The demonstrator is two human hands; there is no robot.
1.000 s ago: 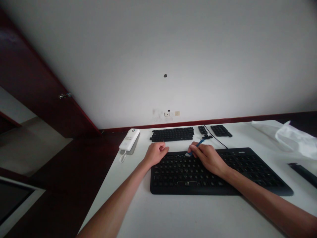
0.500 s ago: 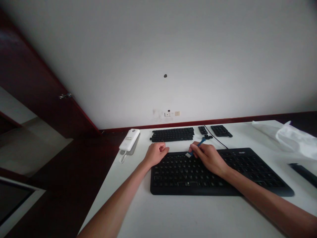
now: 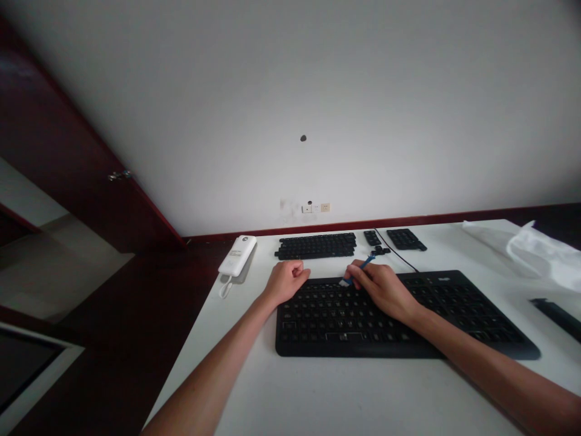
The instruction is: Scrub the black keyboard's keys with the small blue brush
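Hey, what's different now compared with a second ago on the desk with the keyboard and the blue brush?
Almost nothing. The right hand keeps its grip on the blue brush, bristle end at the top key row of the black keyboard; any shift is too slight to tell. The left hand stays fisted at the keyboard's left corner. The removed keycaps and white power bank lie unmoved.

An office-like room: white desk [image 3: 345,393], keyboard [image 3: 408,318], wall sockets [image 3: 316,208].
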